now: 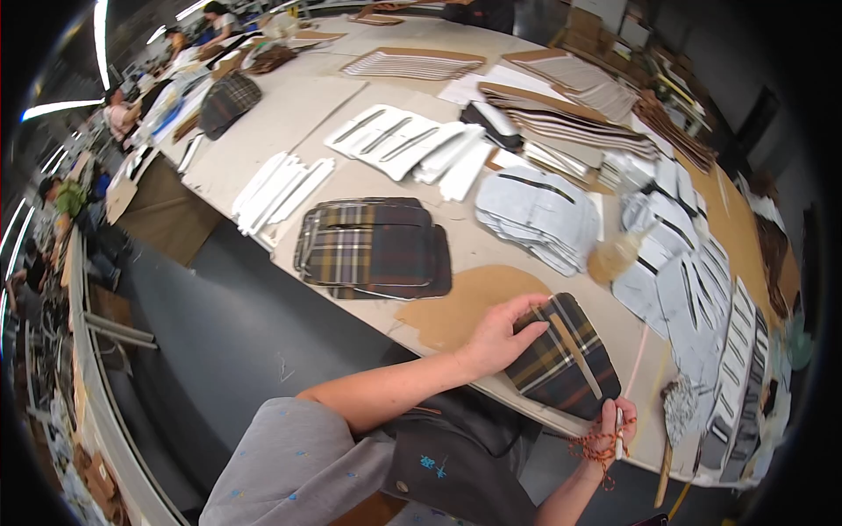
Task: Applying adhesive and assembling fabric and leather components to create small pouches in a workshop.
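Note:
A plaid fabric panel [545, 373] in dark blue, olive and white, with rounded corners, is tilted up at the near table edge. A narrow tan strip [576, 358] runs along its face. My left hand [502, 340] grips the panel's upper left edge, thumb and fingers closed at its rim. My right hand [610, 427] pinches its lower right corner and also has a slim white stick-like tool [619, 436] in it. Red-orange cord [593, 451] loops round the right wrist. Left of my hands, a stack of similar plaid panels [373, 245] lies on the table.
A tan flat piece [465, 302] lies beside my left hand. Beyond are stacked pale panels [535, 215], white strips [281, 188] and a cloudy container [614, 257]. A foil-wrapped handled tool [679, 412] lies right. Other people [123, 114] work at far left.

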Demonstrator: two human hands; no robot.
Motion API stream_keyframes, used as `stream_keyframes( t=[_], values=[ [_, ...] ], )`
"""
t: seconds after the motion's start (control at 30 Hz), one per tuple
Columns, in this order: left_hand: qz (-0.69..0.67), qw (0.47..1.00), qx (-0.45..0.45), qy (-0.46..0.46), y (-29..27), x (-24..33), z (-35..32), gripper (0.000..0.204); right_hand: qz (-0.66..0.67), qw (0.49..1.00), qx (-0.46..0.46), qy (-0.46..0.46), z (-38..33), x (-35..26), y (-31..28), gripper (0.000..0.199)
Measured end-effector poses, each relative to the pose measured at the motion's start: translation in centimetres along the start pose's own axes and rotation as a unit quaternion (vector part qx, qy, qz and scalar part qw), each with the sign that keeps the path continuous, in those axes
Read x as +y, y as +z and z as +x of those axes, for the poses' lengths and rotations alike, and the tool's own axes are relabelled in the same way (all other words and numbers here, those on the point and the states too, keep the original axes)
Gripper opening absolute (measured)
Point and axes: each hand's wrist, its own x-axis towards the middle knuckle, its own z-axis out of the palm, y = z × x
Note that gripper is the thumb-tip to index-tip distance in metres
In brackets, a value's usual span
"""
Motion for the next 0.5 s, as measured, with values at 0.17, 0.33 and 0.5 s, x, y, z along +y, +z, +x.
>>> stream_keyframes(
  t=[0.17,0.33,0.5],
  values=[
    [0.005,0.993,0.115,0.038,-6.0,0.9,-0.4,0.026,-0.078,0.996,-0.025,-0.029,0.3,0.6,0.7,0.021],
    [0.061,0.933,0.335,0.118,-17.7,2.2,-0.6,0.019,-0.102,0.994,-0.013,-0.042,0.1,0.9,0.6,0.019],
    [0.258,0.869,0.418,0.063,-25.7,0.5,-3.2,0.022,-0.137,0.989,-0.027,-0.05,-0.1,0.6,1.0,0.018]
  ],
)
